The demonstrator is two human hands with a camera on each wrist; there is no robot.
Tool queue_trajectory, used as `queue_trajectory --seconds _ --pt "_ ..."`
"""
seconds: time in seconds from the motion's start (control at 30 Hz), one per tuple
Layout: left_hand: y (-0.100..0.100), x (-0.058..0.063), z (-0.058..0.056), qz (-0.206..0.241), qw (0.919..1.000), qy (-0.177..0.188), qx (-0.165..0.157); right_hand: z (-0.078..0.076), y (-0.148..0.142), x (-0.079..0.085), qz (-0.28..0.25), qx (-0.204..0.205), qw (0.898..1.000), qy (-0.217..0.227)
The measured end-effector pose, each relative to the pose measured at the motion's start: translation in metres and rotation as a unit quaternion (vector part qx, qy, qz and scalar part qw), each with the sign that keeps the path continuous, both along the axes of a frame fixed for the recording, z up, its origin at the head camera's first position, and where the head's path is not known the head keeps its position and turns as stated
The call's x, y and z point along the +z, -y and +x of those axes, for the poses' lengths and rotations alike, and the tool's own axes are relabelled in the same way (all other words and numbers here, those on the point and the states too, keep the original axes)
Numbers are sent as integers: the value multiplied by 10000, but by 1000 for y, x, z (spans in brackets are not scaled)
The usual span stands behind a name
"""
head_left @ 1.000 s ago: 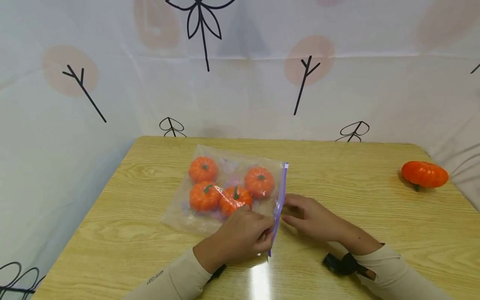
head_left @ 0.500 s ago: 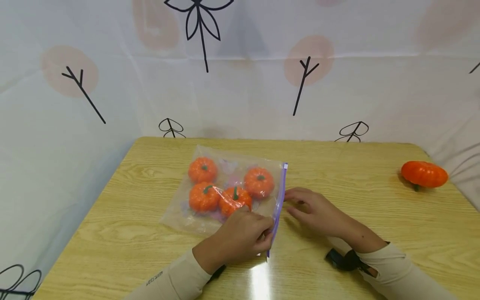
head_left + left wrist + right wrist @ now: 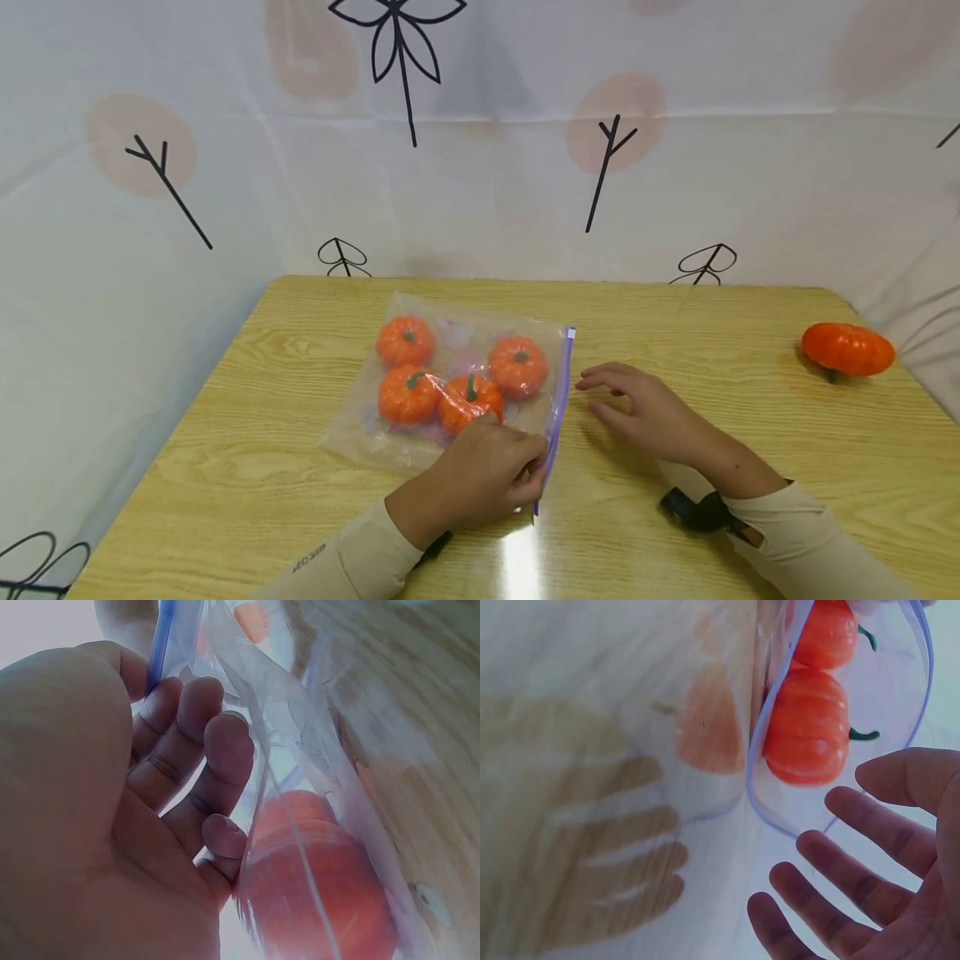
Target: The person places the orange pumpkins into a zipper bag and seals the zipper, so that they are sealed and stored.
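Observation:
A clear zip bag [image 3: 352, 429] with a purple zip edge [image 3: 561, 379] lies on the table. Several small orange pumpkins [image 3: 519, 371] with green stems are inside it. My left hand [image 3: 483, 467] pinches the zip edge at its near part; the left wrist view shows the thumb and index finger at the purple strip [image 3: 160, 645]. To the right of the bag, my right hand [image 3: 652, 417] holds nothing, its fingers spread and apart from the bag. In the right wrist view the bag's mouth [image 3: 756, 750] gapes, with two pumpkins [image 3: 808, 727] visible in it.
Another orange pumpkin [image 3: 847, 348] lies on its side near the right edge of the wooden table [image 3: 712, 333]. Behind the table hangs a pale printed cloth [image 3: 480, 192]. A black wrist camera [image 3: 697, 510] is strapped to the right wrist.
My right hand has drawn away from the zip edge, up and to the right, and its fingers have spread a little. The left hand and the bag have stayed in place.

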State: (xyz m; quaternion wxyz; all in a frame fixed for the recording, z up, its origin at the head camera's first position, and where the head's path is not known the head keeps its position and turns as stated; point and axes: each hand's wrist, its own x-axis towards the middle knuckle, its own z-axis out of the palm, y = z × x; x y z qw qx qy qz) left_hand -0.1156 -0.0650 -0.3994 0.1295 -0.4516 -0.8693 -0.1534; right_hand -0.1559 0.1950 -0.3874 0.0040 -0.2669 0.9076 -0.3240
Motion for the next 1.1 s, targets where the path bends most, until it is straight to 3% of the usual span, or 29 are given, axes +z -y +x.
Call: queue_trajectory --seconds 0.47,0.67,1.1 --pt "-1 0 1 -54 9999 99 10 -6 -17 3 500 -492 9967 -411" --pt "-2 1 1 3 10000 48 -30 -8 -30 1 693 -720 9944 -342" --pt "0 0 1 50 9999 138 -14 -17 -49 4 730 -1053 9906 -487"
